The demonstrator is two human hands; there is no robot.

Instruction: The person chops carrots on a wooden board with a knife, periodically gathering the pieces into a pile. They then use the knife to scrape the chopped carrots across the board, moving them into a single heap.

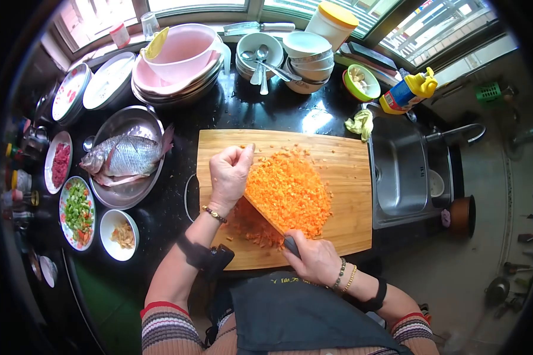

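Observation:
My right hand (317,258) is wrapped around the dark handle of a kitchen knife (265,215). Its blade slants up and left across a heap of finely chopped carrot (296,192), with orange bits along it. At the blade's far end is my left hand (231,176), raised over the left side of the heap. Its fingers are drawn together in a pinch, and what they hold, if anything, is hidden. Under the carrot lies a wooden cutting board (352,207), with stray bits scattered on it.
To the left, a whole fish (124,158) lies in a metal basin (115,198), near a bowl of chopped green vegetables (77,212) and a small white bowl (118,251). Stacked bowls (311,65) and a pink basin (186,53) line the back. A sink (400,177) is right.

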